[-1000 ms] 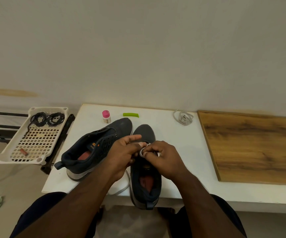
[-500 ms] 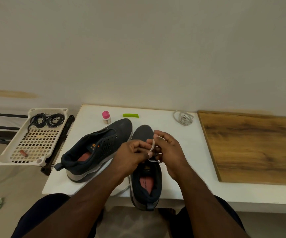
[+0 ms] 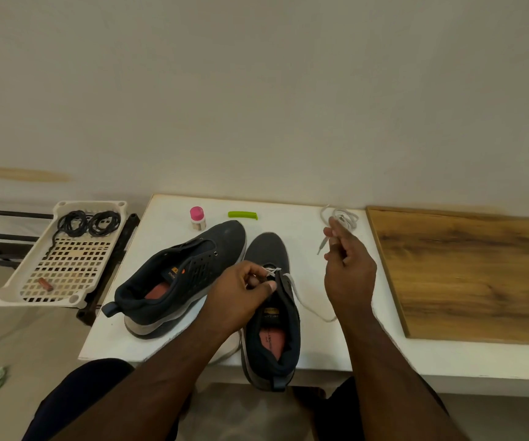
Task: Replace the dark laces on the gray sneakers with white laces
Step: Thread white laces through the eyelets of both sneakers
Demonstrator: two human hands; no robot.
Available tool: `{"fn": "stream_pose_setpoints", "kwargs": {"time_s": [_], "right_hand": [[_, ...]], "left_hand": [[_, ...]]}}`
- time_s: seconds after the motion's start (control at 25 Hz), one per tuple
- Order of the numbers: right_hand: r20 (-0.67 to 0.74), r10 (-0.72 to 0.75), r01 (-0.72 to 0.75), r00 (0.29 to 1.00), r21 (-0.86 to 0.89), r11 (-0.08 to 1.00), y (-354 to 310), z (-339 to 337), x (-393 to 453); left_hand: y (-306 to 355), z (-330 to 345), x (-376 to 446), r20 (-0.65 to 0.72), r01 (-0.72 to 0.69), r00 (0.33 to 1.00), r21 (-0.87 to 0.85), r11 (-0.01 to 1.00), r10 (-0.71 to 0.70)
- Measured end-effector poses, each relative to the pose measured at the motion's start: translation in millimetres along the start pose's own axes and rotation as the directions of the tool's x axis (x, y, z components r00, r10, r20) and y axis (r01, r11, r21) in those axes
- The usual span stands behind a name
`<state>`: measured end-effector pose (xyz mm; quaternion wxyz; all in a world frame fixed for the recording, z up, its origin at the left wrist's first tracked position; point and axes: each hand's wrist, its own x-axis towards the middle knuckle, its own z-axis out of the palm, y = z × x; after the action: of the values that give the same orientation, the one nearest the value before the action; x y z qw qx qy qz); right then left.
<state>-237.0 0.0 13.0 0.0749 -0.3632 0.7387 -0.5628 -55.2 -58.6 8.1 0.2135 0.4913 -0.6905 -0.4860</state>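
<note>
Since half a second ago our right hand [image 3: 347,265] has drawn the white lace [image 3: 307,305] end out, pinched, while our left hand [image 3: 244,292] pinches at the eyelets; we should pull evenly.

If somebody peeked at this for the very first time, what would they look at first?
Probably the two hands in the middle: the right hand holds up one end of a white lace, while the left hand pinches it at the right sneaker. Next, the left sneaker tipped on its side with no lace. Then the black laces coiled in the white tray on the left.
</note>
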Motion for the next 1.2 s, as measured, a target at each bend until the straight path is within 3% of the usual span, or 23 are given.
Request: {"fn": "stream_pose_setpoints", "kwargs": {"time_s": [0.04, 0.16, 0.24, 0.32, 0.48, 0.6, 0.68, 0.96, 1.12, 1.2], "right_hand": [[0.014, -0.041, 0.042, 0.999, -0.059, 0.997, 0.0, -0.3, -1.5], [0.199, 0.094, -0.090, 0.975, -0.026, 0.996, -3.4, 0.8, -2.4], [0.404, 0.125, -0.128, 0.906, -0.020, 0.992, -2.3, 3.2, -5.9], [0.509, 0.144, -0.150, 0.849, -0.030, 0.988, 0.8, 5.6, -9.0], [0.437, 0.170, -0.231, 0.883, 0.090, 0.969, -5.6, 8.4, -8.7], [0.539, 0.224, -0.313, 0.812, 0.078, 0.947, -5.6, 10.0, -10.1], [0.591, 0.247, -0.262, 0.768, -0.062, 0.963, -1.5, 11.6, -11.5], [0.616, 0.197, -0.023, 0.763, -0.278, 0.960, -4.7, 20.8, -18.6], [0.563, 0.211, -0.120, 0.799, -0.195, 0.974, -5.1, 20.1, -18.2], [0.562, 0.210, -0.150, 0.800, -0.151, 0.977, -6.0, 20.5, -20.2]], "left_hand": [[-1.9, -0.6, 0.3, 0.016, 0.026, 1.000, 0.055, 0.998, -0.027], [-7.1, 4.0, 0.1, 0.077, 0.045, 0.995, 0.222, 0.974, -0.064], [-6.5, 4.0, 1.1, 0.065, 0.024, 0.997, 0.263, 0.964, -0.042], [-4.7, 0.9, 2.4, 0.070, 0.020, 0.997, 0.249, 0.968, -0.038], [-3.1, -3.0, 0.9, 0.065, 0.017, 0.997, 0.239, 0.971, -0.033], [-3.1, -3.0, 1.5, 0.045, 0.025, 0.998, 0.251, 0.968, -0.037], [-2.3, -3.1, 1.9, 0.027, 0.047, 0.998, 0.250, 0.967, -0.056], [-3.5, -1.5, 1.7, 0.014, 0.065, 0.997, 0.267, 0.961, -0.071], [-5.7, 1.6, 4.9, -0.033, 0.006, 0.999, 0.340, 0.940, 0.005], [-8.4, -1.6, 8.9, -0.036, 0.049, 0.999, 0.278, 0.959, -0.041]]}}
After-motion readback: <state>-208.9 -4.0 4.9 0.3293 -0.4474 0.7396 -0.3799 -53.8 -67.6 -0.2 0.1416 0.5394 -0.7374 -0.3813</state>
